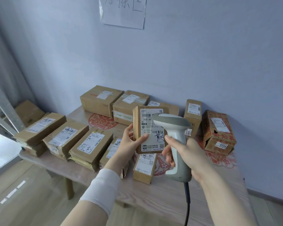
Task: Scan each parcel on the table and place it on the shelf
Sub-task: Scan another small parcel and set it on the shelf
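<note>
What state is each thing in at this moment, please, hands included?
held parcel, upright above the table, label toward the scanner
scanner, head in front of the label
left hand, holds the held parcel
right hand, grips the scanner's handle
red printed box, lying on the table, torn
tall box, standing on end on the table
</note>
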The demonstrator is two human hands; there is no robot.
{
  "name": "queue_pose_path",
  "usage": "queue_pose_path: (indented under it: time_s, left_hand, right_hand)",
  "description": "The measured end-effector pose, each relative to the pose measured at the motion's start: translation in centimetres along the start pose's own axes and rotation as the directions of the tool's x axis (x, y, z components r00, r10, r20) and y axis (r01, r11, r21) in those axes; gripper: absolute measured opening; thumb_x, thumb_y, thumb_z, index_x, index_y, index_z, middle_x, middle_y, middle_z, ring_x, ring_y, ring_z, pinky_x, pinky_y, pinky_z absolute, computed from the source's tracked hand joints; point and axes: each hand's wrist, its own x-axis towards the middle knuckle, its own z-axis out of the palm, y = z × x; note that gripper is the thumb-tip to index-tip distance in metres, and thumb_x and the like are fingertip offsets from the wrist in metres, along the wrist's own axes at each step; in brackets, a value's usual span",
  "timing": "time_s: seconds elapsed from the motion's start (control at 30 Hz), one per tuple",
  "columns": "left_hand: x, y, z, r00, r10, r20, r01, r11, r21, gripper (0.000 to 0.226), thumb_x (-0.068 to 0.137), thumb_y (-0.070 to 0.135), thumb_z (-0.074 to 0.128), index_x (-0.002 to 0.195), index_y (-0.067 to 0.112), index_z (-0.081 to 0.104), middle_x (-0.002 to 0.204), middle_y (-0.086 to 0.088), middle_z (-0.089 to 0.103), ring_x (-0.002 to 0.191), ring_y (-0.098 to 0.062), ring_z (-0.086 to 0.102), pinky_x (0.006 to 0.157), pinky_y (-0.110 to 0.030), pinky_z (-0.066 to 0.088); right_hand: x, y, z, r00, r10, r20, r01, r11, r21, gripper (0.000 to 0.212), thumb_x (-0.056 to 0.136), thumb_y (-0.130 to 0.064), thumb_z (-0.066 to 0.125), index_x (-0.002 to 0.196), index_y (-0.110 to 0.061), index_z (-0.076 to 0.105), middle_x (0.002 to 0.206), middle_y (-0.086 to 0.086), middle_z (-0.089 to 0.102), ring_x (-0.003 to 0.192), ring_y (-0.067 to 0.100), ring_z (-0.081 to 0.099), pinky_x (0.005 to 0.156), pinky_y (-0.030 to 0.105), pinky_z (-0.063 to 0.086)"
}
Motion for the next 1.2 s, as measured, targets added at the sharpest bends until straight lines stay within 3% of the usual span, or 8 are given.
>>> queue_pose_path:
  time_s: [0.37, 0.47, 0.67, 0.8, 0.9, 1.07, 1.13, 1.2]
  left_hand:
    - [-0.6, 0.2, 0.1, 1.0, 0.002, -0.01, -0.002, 1.0, -0.012, 0.089, 0.075, 0.022, 0.075, 0.146, 0.021, 0.021, 0.124, -0.006, 0.052, 0.108, -0.019, 0.06, 0.079, -0.03, 0.056]
    - [-0.8, 0.2, 0.3, 1.0, 0.012, -0.005, -0.012, 1.0, -0.013, 0.089, 0.074, 0.024, 0.075, 0.145, 0.023, 0.022, 0.123, -0.005, 0.053, 0.104, -0.016, 0.061, 0.074, -0.026, 0.056]
    - [-1.5, 1.2, 0.1, 0.998, 0.041, -0.054, -0.045, 0.996, -0.079, 0.086, 0.068, 0.031, 0.075, 0.142, 0.021, 0.031, 0.12, -0.009, 0.058, 0.098, -0.019, 0.066, 0.067, -0.025, 0.057]
    - [-2.1, 3.2, -2.4, 0.988, 0.037, -0.15, -0.057, 0.99, -0.127, 0.087, 0.067, 0.04, 0.079, 0.14, 0.022, 0.037, 0.118, -0.01, 0.063, 0.096, -0.022, 0.068, 0.073, -0.034, 0.057]
    - [-3.3, 5.1, -5.8, 0.97, 0.07, -0.232, -0.105, 0.985, -0.139, 0.084, 0.068, 0.041, 0.077, 0.139, 0.019, 0.039, 0.116, -0.011, 0.066, 0.096, -0.025, 0.069, 0.075, -0.033, 0.058]
    - [-5.9, 8.1, -12.4, 0.905, 0.113, -0.409, -0.177, 0.977, -0.121, 0.072, 0.076, 0.043, 0.069, 0.137, 0.016, 0.041, 0.105, -0.006, 0.072, 0.088, -0.019, 0.071, 0.067, -0.027, 0.057]
    - [-6.7, 9.2, -15.2, 0.877, 0.121, -0.465, -0.206, 0.969, -0.135, 0.065, 0.08, 0.04, 0.066, 0.135, 0.014, 0.044, 0.104, -0.007, 0.072, 0.089, -0.019, 0.071, 0.066, -0.025, 0.057]
    - [-7.7, 10.1, -18.0, 0.853, 0.136, -0.503, -0.226, 0.967, -0.121, 0.062, 0.08, 0.041, 0.065, 0.132, 0.013, 0.047, 0.103, -0.007, 0.073, 0.089, -0.019, 0.072, 0.067, -0.024, 0.057]
  right_hand:
    - [-0.5, 0.0, -0.9, 1.0, 0.0, 0.016, 0.001, 0.999, -0.054, 0.044, 0.09, -0.032, 0.059, 0.063, 0.001, 0.062, 0.048, 0.009, 0.059, 0.039, 0.016, 0.049, 0.043, 0.022, 0.043]
    - [-0.6, 0.1, -1.2, 1.0, -0.018, 0.013, 0.018, 0.999, -0.047, 0.042, 0.09, -0.032, 0.059, 0.063, 0.0, 0.063, 0.05, 0.01, 0.06, 0.043, 0.019, 0.049, 0.044, 0.023, 0.043]
    - [-0.2, -0.3, -1.4, 0.993, -0.119, 0.021, 0.113, 0.979, 0.168, 0.015, 0.091, -0.018, 0.058, 0.1, -0.007, 0.06, 0.072, 0.01, 0.071, 0.044, 0.016, 0.05, 0.041, 0.027, 0.04]
    - [1.6, -1.0, -0.4, 0.983, -0.181, -0.012, 0.177, 0.939, 0.295, 0.022, 0.084, -0.019, 0.063, 0.105, -0.015, 0.06, 0.082, 0.009, 0.073, 0.049, 0.015, 0.05, 0.04, 0.025, 0.041]
    - [3.8, -1.3, 2.1, 0.975, -0.216, -0.05, 0.221, 0.925, 0.31, 0.028, 0.075, -0.025, 0.07, 0.1, -0.015, 0.061, 0.093, 0.012, 0.073, 0.055, 0.015, 0.052, 0.04, 0.025, 0.043]
    - [6.0, -2.4, 9.8, 0.972, -0.232, 0.037, 0.217, 0.947, 0.237, 0.066, 0.048, -0.049, 0.075, 0.104, -0.018, 0.06, 0.077, -0.005, 0.067, 0.057, 0.011, 0.056, 0.056, 0.03, 0.045]
    - [6.3, -3.4, 13.6, 0.955, -0.271, 0.123, 0.235, 0.94, 0.248, 0.064, 0.049, -0.048, 0.075, 0.104, -0.02, 0.06, 0.075, -0.012, 0.069, 0.06, 0.009, 0.059, 0.057, 0.028, 0.047]
    - [6.7, -4.5, 17.8, 0.937, -0.299, 0.179, 0.246, 0.931, 0.268, 0.055, 0.053, -0.044, 0.075, 0.1, -0.021, 0.058, 0.07, -0.012, 0.067, 0.05, 0.008, 0.056, 0.048, 0.023, 0.045]
